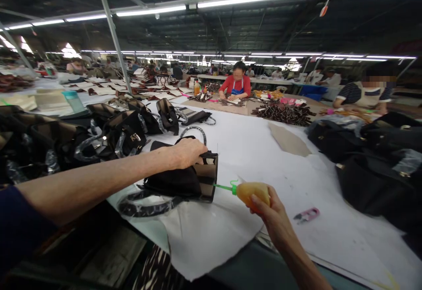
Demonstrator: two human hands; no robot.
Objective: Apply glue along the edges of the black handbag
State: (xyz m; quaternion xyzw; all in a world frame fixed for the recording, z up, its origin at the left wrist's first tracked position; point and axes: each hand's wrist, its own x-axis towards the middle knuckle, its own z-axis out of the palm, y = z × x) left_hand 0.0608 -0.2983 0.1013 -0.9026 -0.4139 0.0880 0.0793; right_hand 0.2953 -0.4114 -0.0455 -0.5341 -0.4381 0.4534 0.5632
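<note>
A black handbag (174, 178) with a brown-and-tan striped edge lies on its side on the white-covered table. Over its upper edge rests my left hand (189, 151), fingers closed on the bag near the opening. My right hand (272, 211) is wrapped round a glue bottle (253, 192), soft and amber, with a green nozzle. The nozzle points left, and its tip is at the bag's striped edge; whether it touches cannot be made out. One plastic-wrapped handle (145, 204) lies toward me, the other (196, 132) stands beyond my left hand.
Pink-handled thread snips (308, 214) lie right of the bottle. Several black bags (121, 134) crowd the left side; more dark bags (376, 180) are piled at right. A beige sheet (288, 139) lies beyond. A co-worker in red (235, 85) sits across, another (365, 94) at far right.
</note>
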